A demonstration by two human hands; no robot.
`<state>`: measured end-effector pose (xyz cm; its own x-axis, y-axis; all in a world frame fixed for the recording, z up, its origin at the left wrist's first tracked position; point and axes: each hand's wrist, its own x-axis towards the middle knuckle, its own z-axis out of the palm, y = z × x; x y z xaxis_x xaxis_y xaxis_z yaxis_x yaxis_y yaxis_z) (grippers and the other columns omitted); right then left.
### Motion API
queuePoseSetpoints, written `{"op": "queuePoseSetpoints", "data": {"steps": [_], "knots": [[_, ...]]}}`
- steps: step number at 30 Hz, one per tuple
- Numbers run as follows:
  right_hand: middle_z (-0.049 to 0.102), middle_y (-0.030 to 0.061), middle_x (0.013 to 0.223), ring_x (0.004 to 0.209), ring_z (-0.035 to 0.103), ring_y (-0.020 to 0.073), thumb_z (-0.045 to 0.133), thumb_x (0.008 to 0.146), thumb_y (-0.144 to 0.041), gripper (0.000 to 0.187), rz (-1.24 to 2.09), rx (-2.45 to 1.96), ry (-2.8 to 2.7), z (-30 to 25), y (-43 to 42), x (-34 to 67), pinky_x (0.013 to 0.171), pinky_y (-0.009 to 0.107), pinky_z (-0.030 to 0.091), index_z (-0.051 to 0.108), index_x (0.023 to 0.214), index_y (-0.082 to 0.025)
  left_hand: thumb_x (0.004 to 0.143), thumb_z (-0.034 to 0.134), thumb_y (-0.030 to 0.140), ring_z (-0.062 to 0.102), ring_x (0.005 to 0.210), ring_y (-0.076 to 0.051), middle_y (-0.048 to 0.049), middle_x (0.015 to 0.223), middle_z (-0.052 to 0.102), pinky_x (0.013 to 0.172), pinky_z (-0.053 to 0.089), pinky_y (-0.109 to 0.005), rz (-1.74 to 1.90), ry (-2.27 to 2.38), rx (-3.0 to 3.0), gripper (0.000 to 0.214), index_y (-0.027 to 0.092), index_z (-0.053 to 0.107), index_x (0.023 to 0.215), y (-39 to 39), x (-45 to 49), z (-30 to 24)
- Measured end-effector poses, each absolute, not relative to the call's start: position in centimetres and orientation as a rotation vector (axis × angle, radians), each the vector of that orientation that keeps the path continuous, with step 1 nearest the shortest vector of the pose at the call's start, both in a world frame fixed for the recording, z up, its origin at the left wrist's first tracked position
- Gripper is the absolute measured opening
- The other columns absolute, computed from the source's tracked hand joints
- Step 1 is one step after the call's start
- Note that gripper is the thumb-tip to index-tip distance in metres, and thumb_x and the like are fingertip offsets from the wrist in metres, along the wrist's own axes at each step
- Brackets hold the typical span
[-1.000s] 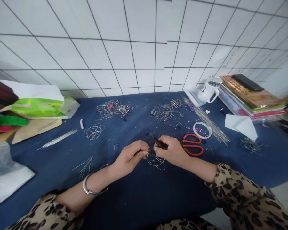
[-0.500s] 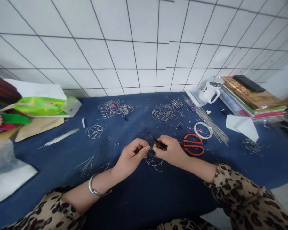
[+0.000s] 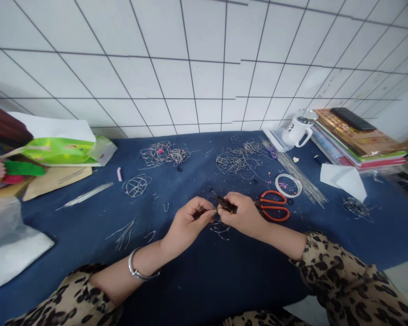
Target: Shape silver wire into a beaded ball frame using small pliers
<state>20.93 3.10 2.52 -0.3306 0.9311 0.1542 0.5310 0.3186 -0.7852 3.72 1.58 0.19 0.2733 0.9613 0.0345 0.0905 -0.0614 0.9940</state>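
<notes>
My left hand (image 3: 190, 222) pinches a piece of thin wire between thumb and fingers, at the middle of the dark blue cloth. Touching or nearly touching its fingertips is my right hand (image 3: 241, 213), closed around dark-handled pliers (image 3: 224, 203). Where the pliers meet the wire is too small to make out. Below both hands hangs or lies a bent wire shape (image 3: 221, 231), partly covered by the fingers. Red-handled scissors (image 3: 274, 206) lie just right of my right hand, their blades hidden.
Tangled wire heaps (image 3: 165, 154) (image 3: 238, 157) lie toward the wall. A wire ball (image 3: 136, 185) and straight wires (image 3: 85, 195) are at left. On the right are a ring-shaped roll (image 3: 288, 185), a wire bundle (image 3: 302, 179), a white mug (image 3: 295, 131) and stacked books (image 3: 360, 140).
My left hand has shifted slightly right, closer to the pliers. The wire shape beneath has moved a little and shows less. My right hand stays nearly in place.
</notes>
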Motion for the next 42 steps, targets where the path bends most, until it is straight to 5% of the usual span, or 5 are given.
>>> {"op": "queuePoseSetpoints", "data": {"steps": [17, 42], "knots": [[0.045, -0.0028, 0.064, 0.061, 0.044, 0.0100, 0.052, 0.071, -0.017, 0.013, 0.754, -1.247, -2.037, 2.1, 3.0, 20.8, 0.060, 0.022, 0.034, 0.044, 0.061, -0.018, 0.081, 0.054, 0.015, 0.053, 0.067, -0.011, -0.0009, 0.076, 0.057, 0.062, 0.043, -0.024, 0.955, 1.042, 1.402, 0.004, 0.015, 0.051, 0.085, 1.8, 3.9, 0.2], [0.054, -0.0029, 0.066, 0.060, 0.048, 0.0092, 0.049, 0.074, -0.021, 0.008, 1.101, -1.311, -1.848, 2.6, 3.4, 19.8, 0.057, 0.020, 0.037, 0.056, 0.076, -0.017, 0.077, 0.055, 0.017, 0.057, 0.065, -0.013, -0.0005, 0.069, 0.060, 0.063, 0.047, -0.025, 0.947, 1.061, 1.346, 0.007, 0.015, 0.060, 0.082, 2.2, 3.0, 0.3]]}}
